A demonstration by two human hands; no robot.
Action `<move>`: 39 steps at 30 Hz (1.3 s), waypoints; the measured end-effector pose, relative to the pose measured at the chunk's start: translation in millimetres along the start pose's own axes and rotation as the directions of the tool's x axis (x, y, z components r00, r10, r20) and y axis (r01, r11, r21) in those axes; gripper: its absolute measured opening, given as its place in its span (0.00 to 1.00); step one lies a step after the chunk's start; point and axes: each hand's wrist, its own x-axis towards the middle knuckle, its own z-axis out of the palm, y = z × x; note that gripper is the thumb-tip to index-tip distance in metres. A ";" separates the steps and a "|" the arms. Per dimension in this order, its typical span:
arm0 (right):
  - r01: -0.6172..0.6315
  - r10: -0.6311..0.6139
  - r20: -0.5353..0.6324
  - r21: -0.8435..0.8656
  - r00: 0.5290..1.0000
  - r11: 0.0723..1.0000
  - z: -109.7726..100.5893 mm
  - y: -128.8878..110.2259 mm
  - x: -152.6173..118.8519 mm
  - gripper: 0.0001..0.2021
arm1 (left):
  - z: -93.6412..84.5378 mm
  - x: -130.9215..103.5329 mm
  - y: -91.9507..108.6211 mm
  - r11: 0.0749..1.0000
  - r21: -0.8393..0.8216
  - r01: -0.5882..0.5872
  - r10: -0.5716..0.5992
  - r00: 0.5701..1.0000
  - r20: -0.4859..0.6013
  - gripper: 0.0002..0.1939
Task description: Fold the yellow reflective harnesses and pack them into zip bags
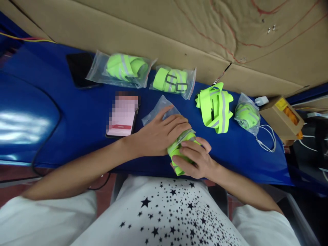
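A rolled-up neon-yellow reflective strap bundle (179, 167) with a grey stripe sits between my hands, near the table's front edge. My right hand (196, 157) is closed around its right side, fingers bent over the front. From the left, my left hand (167, 131) curves against the bundle's upper left side, with its thumb hidden and the little finger stretched away. Under and beyond my left fingers lies a clear plastic bag (151, 116). Further right, a loose neon-yellow reflective strap harness (215, 109) lies in folds outside any bag.
Bagged neon straps (125, 66) and another bagged bundle (171, 80) lie along the back. A lit phone (123, 116), a dark phone (80, 70), a third bagged roll (246, 114), a white cable (269, 141) and a cardboard box (279, 119) are on the blue table (84, 116).
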 end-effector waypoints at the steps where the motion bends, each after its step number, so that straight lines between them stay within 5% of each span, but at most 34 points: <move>1: 0.045 -0.045 0.009 -0.004 0.999 0.999 -1.1 0.9 -0.4 0.07 | 0.6 -0.2 1.3 1.000 -0.016 0.007 -0.006 1.000 0.014 0.20; 5: 0.144 -0.144 0.004 -0.004 0.990 0.990 -2.7 5.3 -6.8 0.06 | 4.9 -1.2 5.8 0.997 -0.073 0.035 -0.031 0.998 0.057 0.17; 12: 0.098 -0.096 0.037 -0.086 0.995 0.991 8.7 5.7 -11.7 0.07 | 6.4 -0.7 13.3 0.977 -0.211 -0.039 0.056 0.996 0.075 0.23; 18: 0.066 -0.047 0.104 -0.182 0.993 0.981 -1.8 6.6 6.0 0.33 | -0.4 0.9 15.8 0.964 -0.264 -0.010 0.037 0.994 0.099 0.24; 21: 0.171 -0.174 -0.016 -0.114 0.985 0.979 -22.4 9.7 7.8 0.18 | -5.3 3.1 12.6 0.959 -0.281 0.047 -0.038 0.999 0.035 0.25; 23: 0.200 -0.198 0.034 -0.067 0.980 0.978 -33.4 12.9 7.3 0.06 | -7.9 4.5 9.8 0.947 -0.315 0.062 -0.073 0.997 -0.022 0.27; 27: 0.129 -0.129 0.185 0.013 0.974 0.992 -35.9 18.8 9.4 0.11 | -7.5 6.2 9.9 0.948 -0.318 0.013 -0.046 0.994 -0.095 0.27; 34: 0.113 -0.093 0.216 -0.078 0.972 0.991 -20.4 11.3 15.0 0.04 | 2.2 6.6 22.0 0.968 -0.249 -0.023 0.004 0.997 -0.074 0.24; 37: -0.004 0.024 0.251 -0.080 0.968 0.997 -18.0 8.3 12.0 0.11 | 5.7 5.4 22.1 0.964 -0.263 -0.026 0.016 0.999 -0.040 0.27; 39: -0.154 0.105 0.326 0.127 0.940 0.980 -17.7 10.0 8.7 0.11 | 6.5 4.5 19.6 0.953 -0.304 -0.013 0.000 0.999 -0.042 0.31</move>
